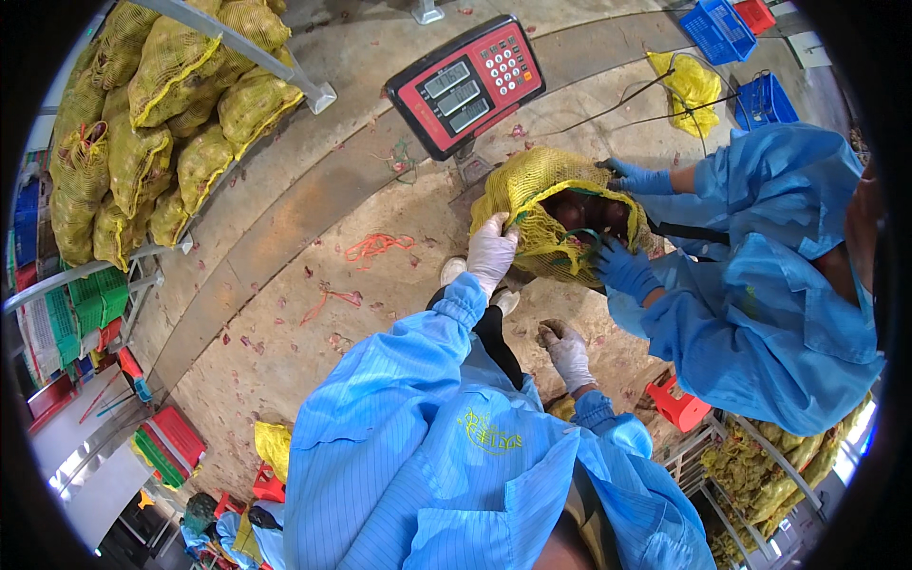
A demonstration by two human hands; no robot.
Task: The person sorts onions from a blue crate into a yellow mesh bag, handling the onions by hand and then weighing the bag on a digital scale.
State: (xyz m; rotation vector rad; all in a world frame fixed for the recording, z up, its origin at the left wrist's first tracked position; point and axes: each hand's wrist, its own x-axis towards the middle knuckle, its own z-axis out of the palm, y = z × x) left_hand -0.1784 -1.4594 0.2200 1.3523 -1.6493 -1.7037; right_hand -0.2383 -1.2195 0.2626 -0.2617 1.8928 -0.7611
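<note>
My left hand (491,251), in a white glove, grips the rim of a yellow mesh sack (531,178) at its near left side. The sack's mouth gapes, and dark red bulbs (570,210), apparently onions, show inside. Lower down, my right hand (568,354) hangs apart from the sack in a soiled white glove. Its fingers are loosely curled and nothing shows in them. Across from me a co-worker in blue has one blue-gloved hand (634,176) at the sack's far side and another blue-gloved hand (627,271) on its near right rim.
A red weighing-scale display (467,85) stands beyond the sack. Filled mesh sacks (171,78) are piled on a metal-framed rack at upper left. Orange twine (379,246) and scraps of skin litter the concrete floor. A red stool (677,405) and blue crates (718,30) are on the right.
</note>
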